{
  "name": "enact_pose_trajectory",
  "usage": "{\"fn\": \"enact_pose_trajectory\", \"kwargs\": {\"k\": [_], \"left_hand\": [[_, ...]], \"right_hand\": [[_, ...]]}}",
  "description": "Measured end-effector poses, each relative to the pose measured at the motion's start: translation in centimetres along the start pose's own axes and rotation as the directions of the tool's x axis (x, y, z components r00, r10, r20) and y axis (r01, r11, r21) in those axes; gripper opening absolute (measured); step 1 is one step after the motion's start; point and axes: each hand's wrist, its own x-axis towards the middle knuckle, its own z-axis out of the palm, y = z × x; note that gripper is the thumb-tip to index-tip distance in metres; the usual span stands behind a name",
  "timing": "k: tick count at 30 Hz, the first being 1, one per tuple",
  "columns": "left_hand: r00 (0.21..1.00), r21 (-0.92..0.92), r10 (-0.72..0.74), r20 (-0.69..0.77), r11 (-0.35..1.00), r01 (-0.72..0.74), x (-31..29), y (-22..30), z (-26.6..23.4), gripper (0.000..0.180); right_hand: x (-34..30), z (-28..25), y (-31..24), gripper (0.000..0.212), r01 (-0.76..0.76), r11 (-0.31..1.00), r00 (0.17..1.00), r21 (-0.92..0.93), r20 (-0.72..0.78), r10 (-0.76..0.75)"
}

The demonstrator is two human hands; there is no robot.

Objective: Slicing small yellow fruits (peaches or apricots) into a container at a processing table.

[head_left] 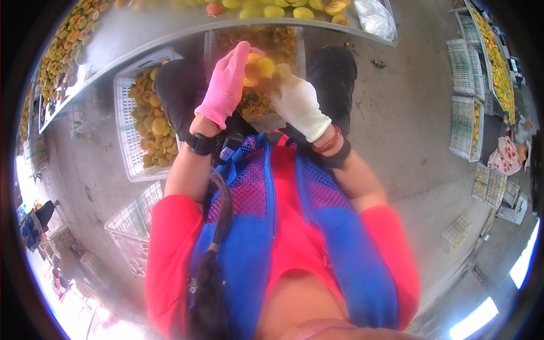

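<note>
Orange and green fruit (73, 34) is being borne in a broad heap at the far left, on a pale table (153, 41) whose edge is being bent into a curve by the lens. Below that edge, a white slatted crate (126, 107) is being filled out by fruit pieces (152, 127), many of them cut open, and nearer the lower edge another white crate (136, 212) is being partly hidden by a red sleeve (175, 226). The left knee, in dark trousers (178, 85), is being flanked by the first crate.

A dark watch (202, 144) is being worn on the left wrist. By the left hand (226, 82), in a pink knitted glove, a yellow fruit (258, 68) is being grasped, with the fingers being raised and curved behind it. The yellow fruit is being held up between the two hands, above a pale crate (301, 45) standing between the knees; whether it is one split fruit or two pieces cannot be told. Against its right side, the right hand (297, 102) is being held in a white glove, fingers bent inward; they are being blurred, so whether anything is being gripped by them cannot be told.

A red band (331, 141) is being worn on the right wrist. Farther right, a clear plastic bag (375, 20) is being supported at the table's corner, and white crates (462, 124) are being lined up beside another fruit-covered surface (493, 56).
</note>
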Motion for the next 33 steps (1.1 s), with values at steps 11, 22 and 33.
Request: {"fn": "enact_pose_trajectory", "kwargs": {"k": [11, 22, 33], "left_hand": [[0.997, 0.05, -0.047, -0.056, 0.997, 0.05, 0.2, 0.6, 1.2, 0.046], [0.98, 0.084, -0.193, 0.048, 0.978, 0.188, 0.5, 1.3, 0.4, 0.056], [0.99, -0.024, -0.106, 0.098, 0.994, 0.109, 0.6, 0.7, -2.0, 0.062]], "right_hand": [[0.3, 0.3, 0.3, 0.025, -0.03, 0.992, 0.999, -0.124, 0.037, 0.035], [1.4, 0.6, 2.3, 0.029, -0.109, 0.983, 0.982, -0.15, 0.137, 0.13], [1.1, -0.5, 2.8, 0.028, -0.128, 0.987, 0.992, 0.093, 0.022, 0.127]]}}
